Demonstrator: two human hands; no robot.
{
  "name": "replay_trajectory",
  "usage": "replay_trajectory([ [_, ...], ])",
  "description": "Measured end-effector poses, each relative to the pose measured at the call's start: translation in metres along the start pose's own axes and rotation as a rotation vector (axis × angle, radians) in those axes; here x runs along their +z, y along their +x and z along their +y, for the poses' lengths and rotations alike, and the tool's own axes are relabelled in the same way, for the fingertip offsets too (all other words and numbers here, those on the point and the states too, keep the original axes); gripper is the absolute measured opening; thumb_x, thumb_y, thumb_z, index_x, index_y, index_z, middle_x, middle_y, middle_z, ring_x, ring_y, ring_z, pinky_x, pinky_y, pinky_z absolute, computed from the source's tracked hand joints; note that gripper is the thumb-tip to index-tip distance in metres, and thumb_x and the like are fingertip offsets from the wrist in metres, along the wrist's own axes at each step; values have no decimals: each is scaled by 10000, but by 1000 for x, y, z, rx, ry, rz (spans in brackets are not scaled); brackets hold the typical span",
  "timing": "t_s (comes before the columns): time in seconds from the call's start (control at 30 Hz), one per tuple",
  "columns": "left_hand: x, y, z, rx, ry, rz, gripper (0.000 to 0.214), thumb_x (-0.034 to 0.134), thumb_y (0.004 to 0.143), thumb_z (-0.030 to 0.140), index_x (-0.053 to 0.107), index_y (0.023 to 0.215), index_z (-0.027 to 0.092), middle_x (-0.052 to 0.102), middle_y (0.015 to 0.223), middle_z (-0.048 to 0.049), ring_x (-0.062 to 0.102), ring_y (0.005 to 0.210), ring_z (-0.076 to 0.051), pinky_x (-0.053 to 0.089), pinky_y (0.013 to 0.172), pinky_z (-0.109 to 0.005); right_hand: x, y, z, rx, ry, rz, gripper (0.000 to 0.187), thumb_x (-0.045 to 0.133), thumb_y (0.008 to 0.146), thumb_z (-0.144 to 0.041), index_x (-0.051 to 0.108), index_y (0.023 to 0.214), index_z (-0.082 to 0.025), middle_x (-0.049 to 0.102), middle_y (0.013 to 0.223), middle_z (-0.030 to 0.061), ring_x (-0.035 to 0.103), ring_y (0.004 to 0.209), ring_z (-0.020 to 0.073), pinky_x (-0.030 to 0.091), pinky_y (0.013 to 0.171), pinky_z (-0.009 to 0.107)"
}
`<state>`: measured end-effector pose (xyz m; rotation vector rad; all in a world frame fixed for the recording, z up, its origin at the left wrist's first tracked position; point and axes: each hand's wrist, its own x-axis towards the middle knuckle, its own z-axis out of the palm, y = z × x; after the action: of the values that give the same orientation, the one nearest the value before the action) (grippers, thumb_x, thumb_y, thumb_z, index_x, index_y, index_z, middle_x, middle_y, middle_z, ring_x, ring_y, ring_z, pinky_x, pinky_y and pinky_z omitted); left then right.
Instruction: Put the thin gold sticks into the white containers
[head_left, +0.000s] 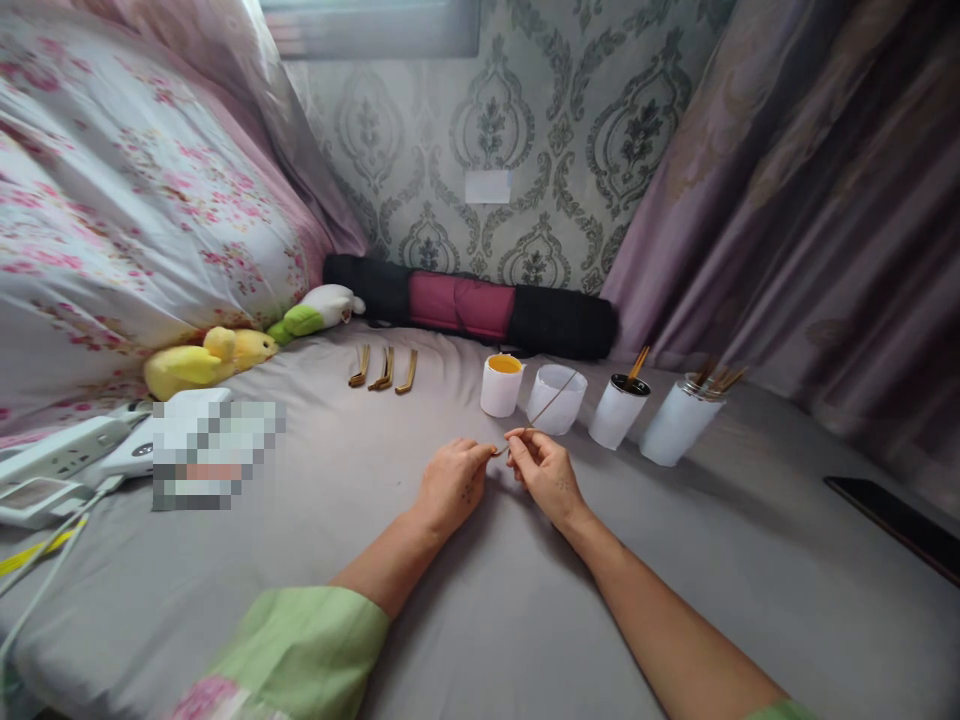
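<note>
My left hand (454, 480) pinches one end of a thin brown stick (553, 400), which looks bent close to the fingertips. The stick's longer part passes through my right hand (546, 478), closed on it with thumb and fingers, and slants up to the right in front of a pale wide cup (556, 410). Both hands are just above the grey sheet, fingertips a small gap apart. Beyond my left hand lie several similar brown sticks with bent ends, in small groups: a left group (361, 368), a middle group (383, 371) and a right group (407, 373).
Right of the pale cup stand a white-wrapped can (616, 418) and a white-wrapped jar (679, 425), both holding sticks. A white cup (501, 392) has yellow inside. Left are power strips (67, 450) and a plush duck (187, 370). A phone-like black slab (896, 525) lies right; a black-and-maroon roll (461, 305) lies behind.
</note>
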<state>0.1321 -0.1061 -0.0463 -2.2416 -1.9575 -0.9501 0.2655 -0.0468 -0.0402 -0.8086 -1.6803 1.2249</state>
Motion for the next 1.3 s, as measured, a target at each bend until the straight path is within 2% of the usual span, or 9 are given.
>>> replay_trajectory([
  [0.4,0,0,0,-26,-31,4,286,336,836,183,587,971,193,598,818,-51,517,807,-153,398,711,-254,-1,1,5,8,-5,0,330,482,749,-444,543,858,-138,515,580,-1,433,440,76,341,383,186],
  [0.8,7,5,-5,-145,-250,38,268,397,784,172,626,922,188,642,897,-55,551,822,-154,399,736,-257,-3,2,6,33,-20,20,286,472,760,-395,540,873,-142,533,604,3,442,449,75,351,391,181],
  [1.03,2,6,0,-252,-390,11,263,401,765,211,647,847,171,648,758,-33,559,676,-132,407,630,-225,-5,3,9,28,-70,70,279,462,762,-390,551,860,-144,546,606,6,458,444,80,369,411,192],
  [1.17,3,8,0,-339,-555,19,254,424,754,239,639,846,141,637,714,-36,564,648,-125,422,611,-221,-5,4,9,20,-83,89,284,465,757,-395,554,852,-142,555,621,12,471,452,86,370,419,197],
  [1.3,4,10,1,-501,-793,-23,240,448,742,253,587,886,121,595,651,-16,518,492,-86,402,443,-188,-5,4,10,11,-95,111,285,461,757,-392,557,854,-142,552,622,16,478,470,92,360,411,192],
])
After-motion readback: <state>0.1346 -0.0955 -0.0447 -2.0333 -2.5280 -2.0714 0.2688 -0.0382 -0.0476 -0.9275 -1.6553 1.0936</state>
